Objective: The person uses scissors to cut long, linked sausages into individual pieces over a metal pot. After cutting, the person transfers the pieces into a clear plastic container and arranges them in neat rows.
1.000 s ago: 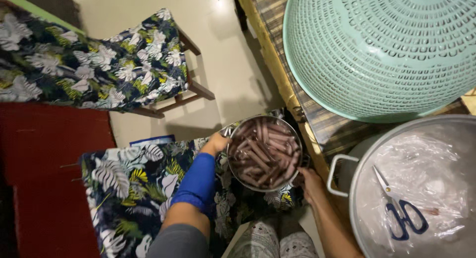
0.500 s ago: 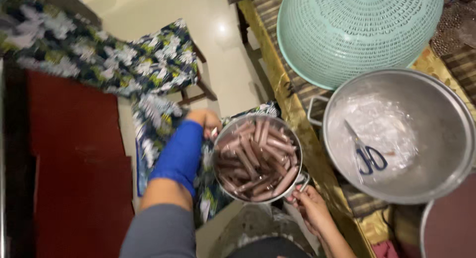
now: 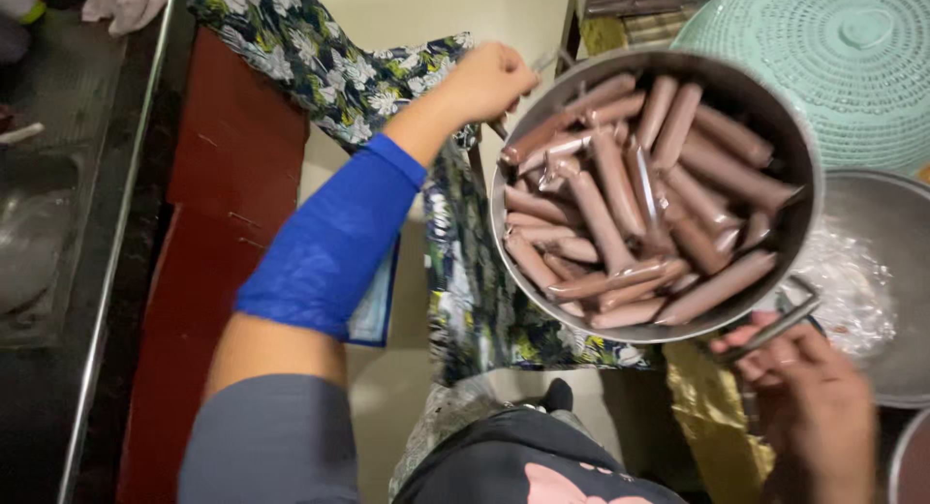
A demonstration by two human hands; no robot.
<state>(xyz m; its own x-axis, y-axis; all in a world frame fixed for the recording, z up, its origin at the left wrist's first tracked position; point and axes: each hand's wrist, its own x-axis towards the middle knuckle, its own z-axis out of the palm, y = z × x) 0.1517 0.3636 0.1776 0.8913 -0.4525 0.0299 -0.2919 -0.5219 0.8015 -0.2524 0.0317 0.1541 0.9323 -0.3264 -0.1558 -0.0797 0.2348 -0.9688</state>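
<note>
The right hand (image 3: pixel 809 407), nearest the camera, curls its fingers around one wire handle of a metal pot (image 3: pixel 655 189) full of brownish sausages (image 3: pixel 630 209), held up between both hands, while the left hand (image 3: pixel 491 78) grips the far handle, beyond which sits a pale green colander (image 3: pixel 833 59).

A surface (image 3: pixel 722 422) stands on the right, with a shiny yellow cover over its edge. On it sits a big green strainer (image 3: pixel 833 68), turned upside down. Beside that sits a wide metal basin (image 3: pixel 886 272) with something white inside. The pale floor (image 3: pixel 426 15) lies below. A chair with a leafy cushion (image 3: pixel 320 63) stands on the floor. A dark red mat (image 3: pixel 218 223) lies on the floor at the left.
</note>
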